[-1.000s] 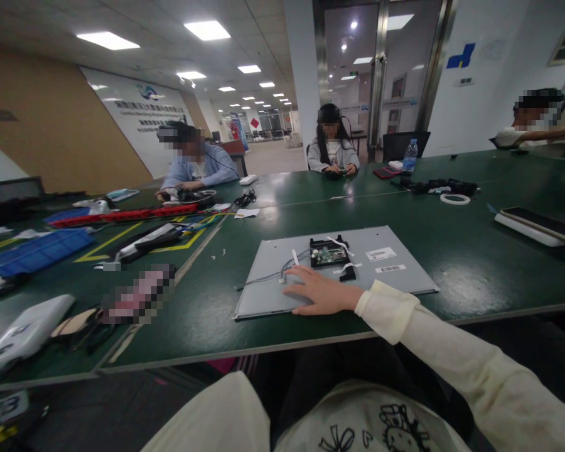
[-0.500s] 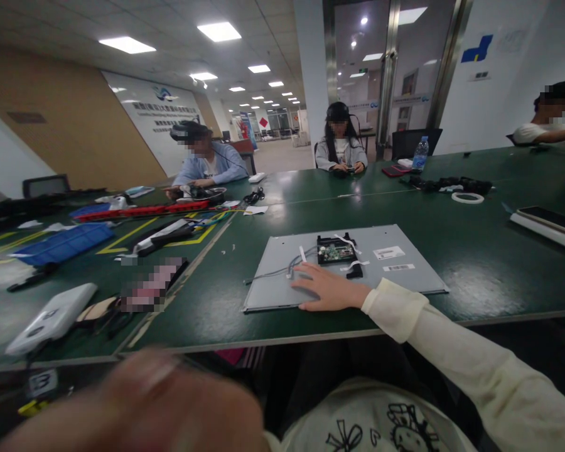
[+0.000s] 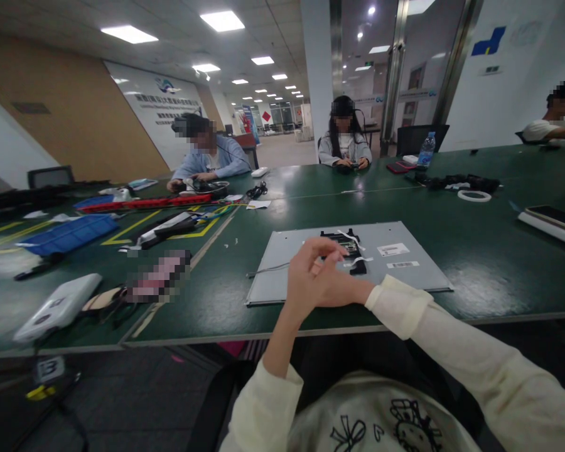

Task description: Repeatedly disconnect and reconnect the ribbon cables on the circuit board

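A flat grey panel (image 3: 282, 251), like the back of a display, lies on the table in front of me. On it sits a black frame (image 3: 358, 269) with a small circuit board, partly covered by my hands. White tape strips (image 3: 353, 237) cross the frame, and a thin grey cable (image 3: 268, 270) runs off to the left. My left hand (image 3: 306, 273) is over the panel beside the frame, its fingers bent and closed; what they hold, if anything, is hidden. Just behind it, my right hand (image 3: 343, 287) is over the panel, with its fingers mostly covered by the left.
Left of the panel are a white device (image 3: 61, 307), a pinkish phone-like item (image 3: 162, 276) and a blue tray (image 3: 70, 233). Black cables (image 3: 456, 182), a white ring (image 3: 474, 196) and a water bottle (image 3: 426, 150) are to the right. Several people sit around the table.
My left hand has moved from the blurred lower left foreground up to the panel, beside my right hand. The view has shifted slightly.
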A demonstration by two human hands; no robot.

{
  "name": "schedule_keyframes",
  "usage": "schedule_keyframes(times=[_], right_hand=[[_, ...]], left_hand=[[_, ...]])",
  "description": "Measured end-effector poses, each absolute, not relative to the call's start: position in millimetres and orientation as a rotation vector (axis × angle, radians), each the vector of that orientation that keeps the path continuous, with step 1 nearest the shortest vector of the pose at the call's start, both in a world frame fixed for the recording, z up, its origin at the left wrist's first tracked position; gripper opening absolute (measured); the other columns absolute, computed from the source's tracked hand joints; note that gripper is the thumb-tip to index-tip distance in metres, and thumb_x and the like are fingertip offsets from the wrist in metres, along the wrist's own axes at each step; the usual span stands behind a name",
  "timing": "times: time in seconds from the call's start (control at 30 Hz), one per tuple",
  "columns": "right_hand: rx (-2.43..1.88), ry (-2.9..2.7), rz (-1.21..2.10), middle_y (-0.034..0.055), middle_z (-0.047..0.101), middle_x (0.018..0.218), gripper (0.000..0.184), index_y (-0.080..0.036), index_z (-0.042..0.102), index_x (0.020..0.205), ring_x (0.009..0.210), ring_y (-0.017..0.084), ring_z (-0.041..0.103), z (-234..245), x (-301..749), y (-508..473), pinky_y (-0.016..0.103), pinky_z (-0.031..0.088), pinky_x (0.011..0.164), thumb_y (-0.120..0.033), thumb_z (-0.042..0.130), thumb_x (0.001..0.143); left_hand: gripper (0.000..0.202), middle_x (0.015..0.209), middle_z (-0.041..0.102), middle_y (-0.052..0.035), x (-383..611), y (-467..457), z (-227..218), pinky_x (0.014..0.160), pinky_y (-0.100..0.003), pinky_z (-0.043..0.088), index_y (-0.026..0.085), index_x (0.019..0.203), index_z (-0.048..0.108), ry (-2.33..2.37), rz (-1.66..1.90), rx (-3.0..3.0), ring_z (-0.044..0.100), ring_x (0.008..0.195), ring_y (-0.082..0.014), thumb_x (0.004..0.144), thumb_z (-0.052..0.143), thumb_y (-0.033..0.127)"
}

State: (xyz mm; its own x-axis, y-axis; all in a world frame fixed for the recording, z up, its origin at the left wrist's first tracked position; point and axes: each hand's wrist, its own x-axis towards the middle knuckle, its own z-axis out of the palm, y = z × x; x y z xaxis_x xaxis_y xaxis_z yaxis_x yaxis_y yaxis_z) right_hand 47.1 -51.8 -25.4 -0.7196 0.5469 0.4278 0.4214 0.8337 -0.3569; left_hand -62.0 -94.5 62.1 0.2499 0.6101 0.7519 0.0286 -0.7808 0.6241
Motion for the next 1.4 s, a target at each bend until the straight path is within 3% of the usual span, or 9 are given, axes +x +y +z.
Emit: schedule_keyframes(times=[0.07, 0.17, 0.27, 0.4, 0.53, 0.7, 0.87, 1.13, 1.4], right_hand=[[-0.674, -2.539, 0.241, 0.0166, 0.05, 0.141, 0.05, -0.012, 0.053, 0.134, 0.134, 0.03, 0.04, -27.1, 48.4, -50.0, 0.046, 0.031, 0.113, -0.041, 0.055, 0.093], [-0.685, -2.632, 0.171, 0.0167, 0.041, 0.148, 0.053, -0.015, 0.052, 0.137, 0.14, 0.029, 0.031, -27.1, 50.2, -48.1, 0.048, 0.026, 0.116, -0.048, 0.05, 0.096], [-0.742, -2.669, 0.173, 0.0153, 0.031, 0.155, 0.055, -0.018, 0.047, 0.143, 0.144, 0.029, 0.025, -26.3, 50.7, -45.9, 0.048, 0.023, 0.117, -0.05, 0.044, 0.098], [-0.836, -2.66, 0.175, 0.0158, 0.033, 0.155, 0.056, -0.018, 0.047, 0.144, 0.144, 0.03, 0.026, -27.7, 51.4, -36.7, 0.048, 0.024, 0.117, -0.051, 0.04, 0.099], [-0.926, -2.586, 0.177, 0.0143, 0.036, 0.153, 0.055, -0.017, 0.049, 0.143, 0.141, 0.033, 0.032, -31.7, 56.7, -17.7, 0.048, 0.026, 0.115, -0.049, 0.041, 0.099], [-1.205, -2.447, 0.157, 0.0092, 0.04, 0.152, 0.05, -0.02, 0.051, 0.141, 0.139, 0.029, 0.035, -40.8, 75.3, 15.9, 0.043, 0.026, 0.116, -0.047, 0.042, 0.099], [-1.483, -2.358, 0.107, 0.0136, 0.037, 0.153, 0.052, -0.018, 0.046, 0.143, 0.139, 0.031, 0.034, -49.5, 108.6, 47.1, 0.056, 0.029, 0.111, -0.047, 0.037, 0.1], [-1.798, -2.218, 0.06, 0.0161, 0.037, 0.151, 0.053, -0.018, 0.041, 0.145, 0.137, 0.031, 0.034, -58.1, 158.6, 73.9, 0.058, 0.03, 0.107, -0.046, 0.033, 0.101], [-2.094, -2.034, -0.025, 0.017, 0.045, 0.144, 0.049, -0.02, 0.044, 0.141, 0.13, 0.032, 0.041, -66.7, 203.9, 85.4, 0.06, 0.034, 0.102, -0.047, 0.031, 0.101]], left_hand=[[0.011, 0.09, 0.069, -0.0018, -63.9, -55.9, 58.3, 0.077, -0.026, 0.05, 0.02, 0.096, 0.059, 0.767, 1.383, 2.243, 0.065, 0.075, -0.0118, 0.093, 0.048, 0.019], [0.021, 0.079, 0.068, -0.0005, -76.6, 0.5, 48.4, 0.076, -0.025, 0.047, 0.02, 0.088, 0.058, 1.111, 1.241, 2.418, 0.063, 0.073, -0.0126, 0.093, 0.039, 0.015], [0.02, 0.08, 0.069, -0.0022, -98.0, 32.0, 34.7, 0.076, -0.025, 0.044, 0.019, 0.098, 0.057, 1.482, 1.248, 2.437, 0.064, 0.074, -0.0145, 0.095, 0.037, 0.017], [0.024, 0.08, 0.07, -0.005, -121.3, 38.8, 17.0, 0.07, -0.026, 0.041, 0.019, 0.103, 0.058, 1.862, 1.119, 2.49, 0.065, 0.075, -0.0181, 0.099, 0.037, 0.029], [0.027, 0.082, 0.07, -0.0069, -127.5, 37.7, 9.1, 0.068, -0.026, 0.038, 0.018, 0.099, 0.06, 2.03, 0.976, 2.536, 0.065, 0.076, -0.0189, 0.1, 0.036, 0.03], [0.027, 0.08, 0.07, -0.0077, -126.6, 37.6, 6.6, 0.067, -0.027, 0.036, 0.019, 0.096, 0.061, 2.027, 0.904, 2.595, 0.065, 0.073, -0.0197, 0.1, 0.036, 0.029], [0.027, 0.082, 0.069, -0.008, -127.3, 33.9, 5.8, 0.068, -0.027, 0.037, 0.019, 0.095, 0.061, 1.989, 0.889, 2.598, 0.065, 0.075, -0.0196, 0.099, 0.036, 0.029], [0.021, 0.08, 0.067, -0.0053, -125.5, 32.7, 2.7, 0.068, -0.027, 0.04, 0.019, 0.095, 0.06, 1.771, 0.779, 2.681, 0.063, 0.072, -0.0177, 0.098, 0.041, 0.026], [0.02, 0.089, 0.066, -0.0059, -125.7, 34.1, -0.2, 0.076, -0.028, 0.046, 0.018, 0.092, 0.064, 1.55, 0.725, 2.755, 0.062, 0.083, -0.018, 0.095, 0.044, 0.022]])
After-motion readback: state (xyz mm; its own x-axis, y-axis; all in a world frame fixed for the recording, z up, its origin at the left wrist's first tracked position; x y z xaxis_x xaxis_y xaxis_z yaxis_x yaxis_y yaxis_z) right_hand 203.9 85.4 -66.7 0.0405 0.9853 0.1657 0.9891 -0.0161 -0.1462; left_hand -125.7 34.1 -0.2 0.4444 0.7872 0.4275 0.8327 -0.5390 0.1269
